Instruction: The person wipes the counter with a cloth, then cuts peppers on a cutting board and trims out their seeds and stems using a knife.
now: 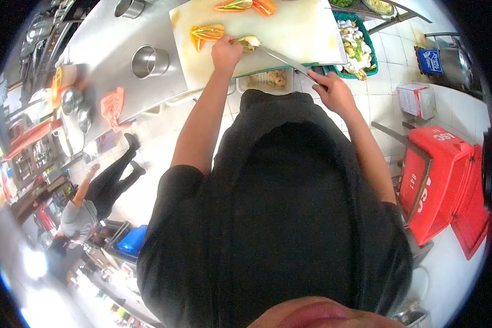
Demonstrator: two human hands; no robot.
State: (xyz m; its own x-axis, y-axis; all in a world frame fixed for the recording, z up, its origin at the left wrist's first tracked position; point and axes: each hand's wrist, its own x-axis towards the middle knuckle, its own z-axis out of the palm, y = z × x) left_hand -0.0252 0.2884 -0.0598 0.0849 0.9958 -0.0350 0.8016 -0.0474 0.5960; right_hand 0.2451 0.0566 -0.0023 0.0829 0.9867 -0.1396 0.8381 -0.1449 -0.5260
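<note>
My right hand [336,94] is closed around the dark handle of a kitchen knife [287,60]. Its blade points up and left over the white cutting board [306,30], the tip beside a pale yellow-green pepper piece [249,41]. That piece is pinched in the fingers of my left hand [227,53], at the board's near side. Just left of this hand lie orange-and-yellow cut pepper pieces [205,34]. More cut peppers, an orange one [264,7] among them, rest at the far edge of the board.
Right of the board, a green crate [373,52] holds pepper trimmings. A white basket [251,85] sits below the board's near edge. Left are a steel pot [149,62] and an orange cloth [112,107]. Red crates [434,180] stand at right; another person [82,210] is at left.
</note>
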